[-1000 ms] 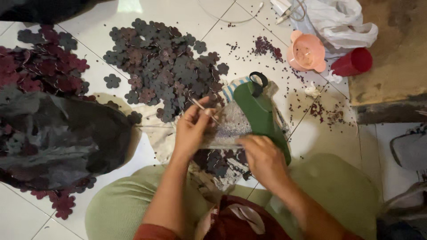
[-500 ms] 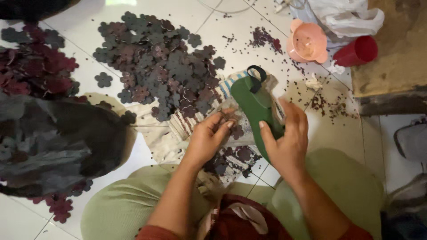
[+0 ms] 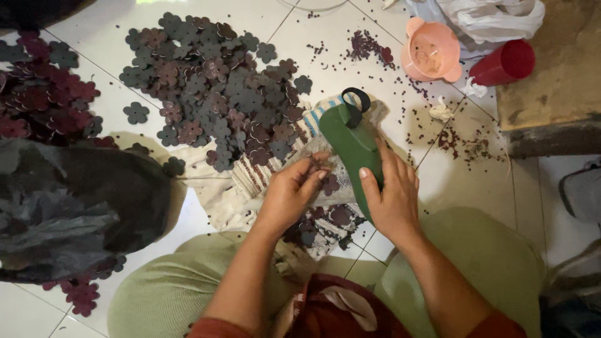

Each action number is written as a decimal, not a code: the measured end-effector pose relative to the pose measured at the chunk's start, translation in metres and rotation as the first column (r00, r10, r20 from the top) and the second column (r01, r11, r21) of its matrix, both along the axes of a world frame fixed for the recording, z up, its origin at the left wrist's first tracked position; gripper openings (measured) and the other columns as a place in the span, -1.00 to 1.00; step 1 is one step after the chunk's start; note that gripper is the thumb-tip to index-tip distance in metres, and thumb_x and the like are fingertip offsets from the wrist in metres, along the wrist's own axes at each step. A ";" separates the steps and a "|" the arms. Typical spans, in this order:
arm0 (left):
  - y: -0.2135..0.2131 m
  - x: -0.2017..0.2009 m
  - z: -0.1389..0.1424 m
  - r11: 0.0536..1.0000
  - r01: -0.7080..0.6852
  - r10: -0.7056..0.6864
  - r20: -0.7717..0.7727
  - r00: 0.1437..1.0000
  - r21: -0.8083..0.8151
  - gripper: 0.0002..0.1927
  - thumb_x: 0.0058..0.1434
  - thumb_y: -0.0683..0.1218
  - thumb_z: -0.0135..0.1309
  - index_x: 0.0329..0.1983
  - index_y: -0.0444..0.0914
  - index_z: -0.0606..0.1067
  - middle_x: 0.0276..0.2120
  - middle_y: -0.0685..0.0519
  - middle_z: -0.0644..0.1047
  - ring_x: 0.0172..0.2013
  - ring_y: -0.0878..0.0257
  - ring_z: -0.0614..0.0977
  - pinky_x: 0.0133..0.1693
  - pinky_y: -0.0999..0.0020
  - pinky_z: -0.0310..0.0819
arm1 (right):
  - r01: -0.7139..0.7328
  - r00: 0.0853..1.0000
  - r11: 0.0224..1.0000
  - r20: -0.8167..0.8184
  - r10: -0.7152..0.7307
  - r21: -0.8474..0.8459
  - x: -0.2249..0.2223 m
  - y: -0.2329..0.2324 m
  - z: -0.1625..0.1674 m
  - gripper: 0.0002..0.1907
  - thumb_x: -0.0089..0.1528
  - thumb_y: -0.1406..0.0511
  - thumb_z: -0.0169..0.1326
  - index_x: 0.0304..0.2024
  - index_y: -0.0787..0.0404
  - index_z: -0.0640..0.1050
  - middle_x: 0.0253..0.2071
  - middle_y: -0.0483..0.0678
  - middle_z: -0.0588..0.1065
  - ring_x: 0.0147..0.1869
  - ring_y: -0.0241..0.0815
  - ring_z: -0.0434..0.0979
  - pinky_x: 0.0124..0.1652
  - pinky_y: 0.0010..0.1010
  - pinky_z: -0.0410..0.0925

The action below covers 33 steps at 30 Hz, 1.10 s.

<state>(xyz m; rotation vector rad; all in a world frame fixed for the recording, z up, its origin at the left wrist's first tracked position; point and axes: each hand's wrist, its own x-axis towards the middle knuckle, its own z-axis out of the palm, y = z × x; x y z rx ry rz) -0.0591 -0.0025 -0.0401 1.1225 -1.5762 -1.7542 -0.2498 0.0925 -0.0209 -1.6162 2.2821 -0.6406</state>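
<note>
My left hand [image 3: 293, 191] pinches a small dark flower-shaped cutout over a striped cloth [image 3: 275, 169] on the tiled floor. My right hand [image 3: 391, 197] presses down on a green punch tool [image 3: 352, 147] with a black loop handle, lying on the same cloth. A large pile of dark grey and maroon flower cutouts [image 3: 213, 81] spreads just beyond the hands. More cutouts [image 3: 322, 222] lie on the cloth under my wrists.
A dark plastic bag [image 3: 75, 206] sits at the left, with maroon cutouts [image 3: 37, 100] behind it. A pink bowl [image 3: 431, 51], a red cup [image 3: 504, 62] and a white plastic bag [image 3: 494, 19] stand at the back right. Small punched dots scatter the tiles. My green-clad knees frame the cloth.
My right hand has moved onto the green tool and presses it down. My left hand has shifted right, toward the tool, with a cutout in its fingers.
</note>
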 end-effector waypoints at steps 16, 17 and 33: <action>0.009 0.000 0.000 0.907 0.066 -0.027 0.098 0.995 -0.416 -0.81 0.28 -0.16 0.20 -0.04 -0.22 0.61 -0.19 -0.08 0.66 -0.23 0.06 0.71 -0.17 0.27 0.59 | 0.071 0.977 0.987 0.189 -0.098 0.147 -0.004 -0.001 0.003 -0.24 0.34 -0.01 0.00 0.47 0.20 0.21 0.40 0.24 0.26 0.44 0.24 0.22 0.32 -0.02 0.13; 0.009 0.000 -0.001 0.900 0.076 -0.032 0.109 0.994 -0.430 -0.80 0.27 -0.16 0.20 -0.04 -0.23 0.61 -0.19 -0.08 0.66 -0.21 0.04 0.71 -0.15 0.25 0.59 | 0.087 0.965 0.978 0.228 -0.130 0.188 -0.004 -0.002 0.005 -0.20 0.31 -0.03 0.03 0.49 0.16 0.19 0.41 0.23 0.24 0.46 0.22 0.21 0.32 -0.04 0.14; 0.019 -0.002 -0.012 0.835 0.126 -0.099 0.078 0.992 -0.536 -0.79 0.29 -0.19 0.13 -0.02 -0.25 0.59 -0.08 -0.14 0.65 -0.07 -0.04 0.69 -0.04 0.19 0.58 | 0.165 0.831 0.985 0.530 -0.168 0.054 -0.006 0.070 0.056 -0.20 0.05 0.18 0.35 0.27 0.30 0.37 0.09 0.20 0.52 0.13 0.06 0.54 0.11 -0.12 0.38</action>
